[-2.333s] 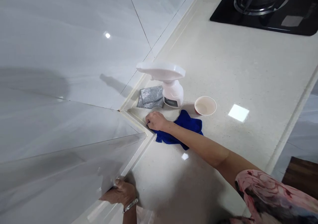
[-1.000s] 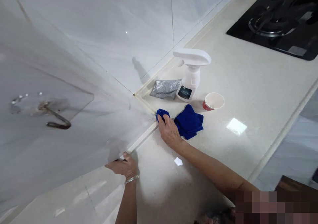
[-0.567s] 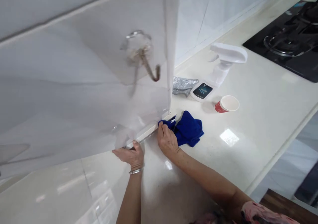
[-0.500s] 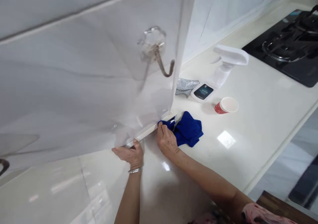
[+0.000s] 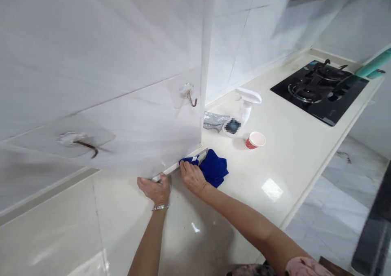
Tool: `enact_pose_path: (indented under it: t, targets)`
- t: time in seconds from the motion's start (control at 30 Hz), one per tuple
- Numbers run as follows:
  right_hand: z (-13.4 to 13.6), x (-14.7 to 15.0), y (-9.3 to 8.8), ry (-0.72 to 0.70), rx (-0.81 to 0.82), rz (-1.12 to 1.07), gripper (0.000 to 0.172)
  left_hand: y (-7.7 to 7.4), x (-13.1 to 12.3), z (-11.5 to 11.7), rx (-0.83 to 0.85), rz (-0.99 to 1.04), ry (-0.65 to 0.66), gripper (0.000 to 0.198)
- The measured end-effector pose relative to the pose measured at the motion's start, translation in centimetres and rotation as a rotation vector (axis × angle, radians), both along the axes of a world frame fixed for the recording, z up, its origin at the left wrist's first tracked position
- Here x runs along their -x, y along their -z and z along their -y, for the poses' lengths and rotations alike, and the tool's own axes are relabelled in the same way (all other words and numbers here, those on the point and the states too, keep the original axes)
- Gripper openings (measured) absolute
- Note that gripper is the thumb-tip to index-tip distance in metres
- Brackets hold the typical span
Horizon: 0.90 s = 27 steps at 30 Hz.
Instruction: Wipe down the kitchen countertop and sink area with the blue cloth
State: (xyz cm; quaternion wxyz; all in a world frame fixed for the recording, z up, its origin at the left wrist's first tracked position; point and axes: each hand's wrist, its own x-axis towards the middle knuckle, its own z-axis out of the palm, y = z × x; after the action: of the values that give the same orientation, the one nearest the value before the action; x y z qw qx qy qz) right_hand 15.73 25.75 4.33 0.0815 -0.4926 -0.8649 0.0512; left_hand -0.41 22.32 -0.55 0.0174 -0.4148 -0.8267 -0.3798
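Note:
My left hand [image 5: 154, 189] lies low against the foot of the tiled wall, fingers stretched out to the left and thumb raised apart. Beside that thumb, a pale ledge strip [image 5: 172, 168] runs along the wall's base; a small greyish-white patch shows between thumb and fingers, too unclear to name. To the right, my right hand [image 5: 192, 177] pinches part of a blue cloth [image 5: 214, 169] against the strip. The rest of the cloth lies bunched on the counter by the wall corner. A small white patch shows on the pinched part.
Behind the cloth lie a silvery cloth [image 5: 214, 121], a white spray bottle [image 5: 245, 111] and a red-and-white paper cup [image 5: 255, 140]. Farther off is a black gas hob [image 5: 320, 92]. Two hooks, a near one [image 5: 87, 145] and a far one [image 5: 192, 98], stick out from the wall.
The view has drawn back and tilted up, showing more wall and the whole hob. Both hands stay at the strip, the right still pinching the blue cloth.

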Motion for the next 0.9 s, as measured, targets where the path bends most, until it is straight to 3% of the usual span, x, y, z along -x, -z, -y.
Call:
enact_pose_path:
  t: [0.1,0.2,0.23,0.33,0.43,0.6,0.9]
  targets:
    - [-1.8,-2.8,-1.2,-0.003,0.028,0.011,0.038,-1.3,1.4,1.1,-0.025,0.027,0.19,0.074]
    - [-2.8,-4.6,-1.5,0.042,0.056,-0.003,0.038,-2.6,5.1,3.7,-0.004,0.05,0.362,0.065]
    - [-2.9,-5.0,-1.3,0.063,0.051,-0.016,0.039,-3.0,6.9,4.8,0.031,0.06,0.355,0.062]
    - [-2.8,-5.4,-0.1,0.164,-0.009,-0.071,0.04,-3.4,12.0,8.1,0.214,0.143,0.172,0.061]
    - [-2.4,-4.9,1.3,0.226,-0.091,-0.111,0.04,-3.1,14.8,10.2,0.282,0.236,0.058,0.058]
    - [-2.2,-3.8,2.8,0.246,-0.174,-0.13,0.04,-2.4,14.1,10.1,0.331,0.043,0.082,0.047]
    - [-1.0,-1.8,3.4,0.137,-0.167,-0.091,0.042,-2.1,13.9,9.6,0.337,-0.001,0.082,0.04]
